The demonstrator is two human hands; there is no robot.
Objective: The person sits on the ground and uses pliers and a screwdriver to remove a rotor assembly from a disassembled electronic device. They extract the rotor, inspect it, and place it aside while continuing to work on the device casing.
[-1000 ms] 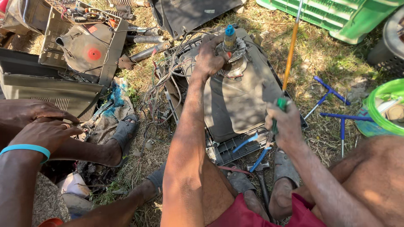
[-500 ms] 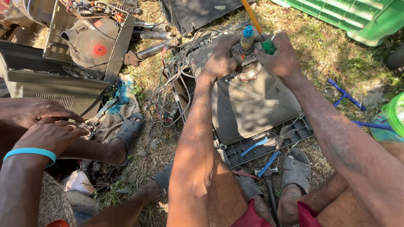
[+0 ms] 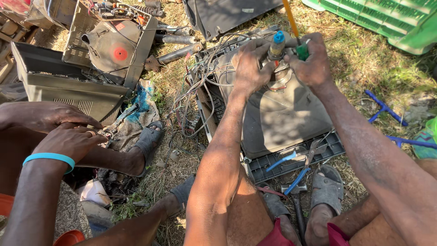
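Head view shows a grey picture tube (image 3: 282,114) lying face down in its plastic frame on dry grass (image 3: 364,64), its narrow neck (image 3: 276,48) with a blue end cap pointing up. Left hand (image 3: 248,64) is closed around the base of that neck, steadying it. Right hand (image 3: 312,61), on the far side of the neck, is clenched on a screwdriver (image 3: 296,32) with a green handle and yellow shaft, held hard against the neck. Judgement: the neck is thin glass, so any prying should be light, with the tool kept low against the yoke rather than the cap, and the steadying grip firm. Pliers (image 3: 296,175) with blue handles lie on the frame at the tube's near edge. Loose wires (image 3: 195,100) trail off the tube's left side. Beyond them sits a second stripped chassis (image 3: 109,50) and a grey casing (image 3: 59,89). Another person's hands (image 3: 59,132), one wrist in a blue band, rest well left of the tube. Blue rods (image 3: 384,109) lie on the grass to its right; a green crate (image 3: 391,18) stands beyond.
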